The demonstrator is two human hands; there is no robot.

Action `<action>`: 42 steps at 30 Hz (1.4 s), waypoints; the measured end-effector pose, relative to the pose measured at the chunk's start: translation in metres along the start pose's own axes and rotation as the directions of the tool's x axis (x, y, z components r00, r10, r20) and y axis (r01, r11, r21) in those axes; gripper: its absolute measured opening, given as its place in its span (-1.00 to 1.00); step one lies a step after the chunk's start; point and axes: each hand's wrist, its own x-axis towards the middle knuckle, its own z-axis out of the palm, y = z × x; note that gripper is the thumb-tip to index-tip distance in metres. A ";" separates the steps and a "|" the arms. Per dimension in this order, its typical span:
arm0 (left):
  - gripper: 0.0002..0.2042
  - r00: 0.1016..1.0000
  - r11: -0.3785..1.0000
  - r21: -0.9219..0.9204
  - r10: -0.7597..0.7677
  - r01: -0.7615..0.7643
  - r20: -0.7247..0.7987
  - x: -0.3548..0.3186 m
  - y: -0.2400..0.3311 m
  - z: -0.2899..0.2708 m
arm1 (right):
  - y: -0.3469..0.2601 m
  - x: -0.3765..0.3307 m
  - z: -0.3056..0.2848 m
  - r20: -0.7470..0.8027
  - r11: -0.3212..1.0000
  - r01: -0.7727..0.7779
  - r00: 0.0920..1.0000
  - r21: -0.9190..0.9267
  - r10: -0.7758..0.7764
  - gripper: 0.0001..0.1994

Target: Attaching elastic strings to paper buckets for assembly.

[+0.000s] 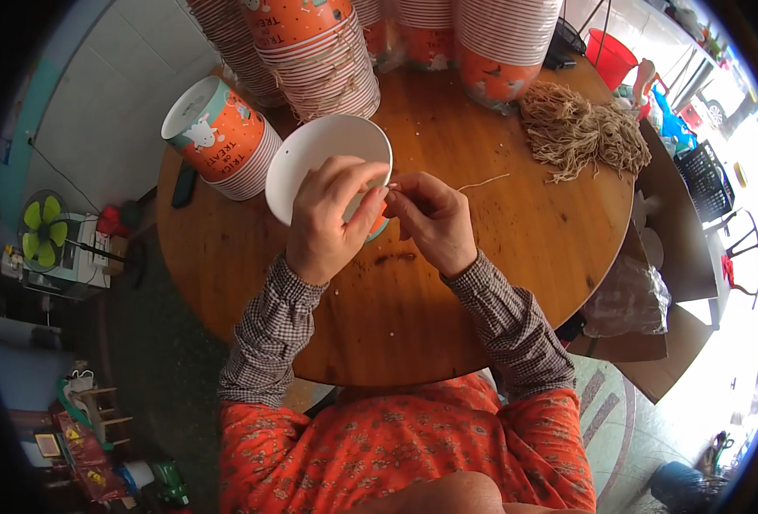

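Note:
A white-lined paper bucket (314,147) with an orange printed outside tilts on the table, its mouth toward me and a small hole near its left rim. My left hand (332,214) is closed over the near right side of its rim, thumb and forefinger pinched at the edge. Against those fingertips, my right hand (434,221) pinches a thin piece of twine (486,182), whose loose tail lies to the right. The fingers hide the exact spot where twine and rim meet.
On the left stands an upside-down stack of orange buckets (224,141). Taller bucket stacks (323,73) line the far edge, some with strings. A twine bundle (584,128) lies at the far right of the round wooden table (379,325). A dark phone-like object (185,184) rests at left.

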 end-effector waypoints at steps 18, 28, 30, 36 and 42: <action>-0.91 0.843 0.623 -0.613 -0.518 0.487 0.144 -0.010 -0.010 0.000 | -0.017 -0.001 -0.013 0.112 0.999 -0.024 0.993 -0.021 0.027 -0.78; -0.88 0.933 0.878 -0.330 -0.287 0.347 0.217 -0.001 -0.012 0.002 | -0.020 -0.002 -0.011 0.084 0.800 0.419 0.901 -0.430 -0.426 -0.84; -0.89 0.932 0.881 -0.334 -0.257 0.335 0.257 0.000 -0.013 0.001 | -0.020 -0.002 -0.013 0.060 0.797 0.406 0.903 -0.446 -0.426 -0.84; -0.89 0.936 0.914 -0.327 -0.129 0.240 0.326 0.004 -0.015 0.001 | -0.013 -0.001 -0.013 -0.053 0.855 0.317 0.928 -0.410 -0.369 -0.83; -0.84 0.891 0.754 -0.488 -0.294 0.439 0.347 0.000 -0.023 0.008 | -0.010 0.003 -0.020 -0.173 0.918 0.233 0.939 -0.320 -0.299 -0.84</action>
